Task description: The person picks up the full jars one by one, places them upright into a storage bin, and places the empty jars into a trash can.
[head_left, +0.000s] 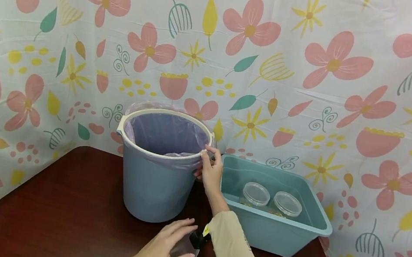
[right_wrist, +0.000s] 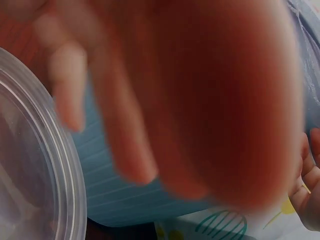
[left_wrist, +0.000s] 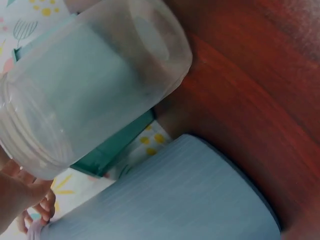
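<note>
A blue bin (head_left: 156, 183) with a pale rim (head_left: 151, 152) and a translucent lilac liner (head_left: 189, 133) stands on the table. My right hand (head_left: 211, 171) pinches the rim at its right side between thumb and forefinger, other fingers bent below it. In front of the bin, a clear lidless jar (left_wrist: 95, 75) with a threaded neck stands on the table. My left hand (head_left: 162, 245) hovers around the jar's top, fingers extended, thumb on the near side. The left hand's blurred fingers (right_wrist: 132, 155) fill much of the right wrist view, beside the jar's mouth (right_wrist: 65, 165).
To the right sits a teal tub (head_left: 270, 232) holding two clear lidded jars (head_left: 256, 194) with small yellowish bits low inside. A black wrist camera (head_left: 197, 239) is under my right cuff. A flower-printed curtain (head_left: 215, 59) rises behind the dark red-brown table (head_left: 73, 197).
</note>
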Action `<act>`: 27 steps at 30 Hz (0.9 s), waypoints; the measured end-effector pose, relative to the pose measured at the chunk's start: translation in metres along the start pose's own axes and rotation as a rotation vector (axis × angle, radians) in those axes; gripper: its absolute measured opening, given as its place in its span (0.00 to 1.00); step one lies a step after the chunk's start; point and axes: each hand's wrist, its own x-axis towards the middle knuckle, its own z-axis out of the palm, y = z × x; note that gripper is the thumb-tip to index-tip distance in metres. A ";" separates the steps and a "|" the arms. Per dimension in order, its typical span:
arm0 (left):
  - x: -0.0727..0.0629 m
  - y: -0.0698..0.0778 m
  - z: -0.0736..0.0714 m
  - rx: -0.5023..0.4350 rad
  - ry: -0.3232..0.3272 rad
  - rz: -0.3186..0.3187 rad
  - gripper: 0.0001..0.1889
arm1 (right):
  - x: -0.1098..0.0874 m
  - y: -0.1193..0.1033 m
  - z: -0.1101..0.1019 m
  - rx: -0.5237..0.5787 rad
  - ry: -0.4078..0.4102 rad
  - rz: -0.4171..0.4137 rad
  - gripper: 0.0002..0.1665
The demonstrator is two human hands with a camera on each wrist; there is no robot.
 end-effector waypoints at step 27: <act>-0.005 -0.016 0.007 0.206 -0.071 0.119 0.17 | -0.003 0.001 0.001 -0.046 0.029 -0.040 0.14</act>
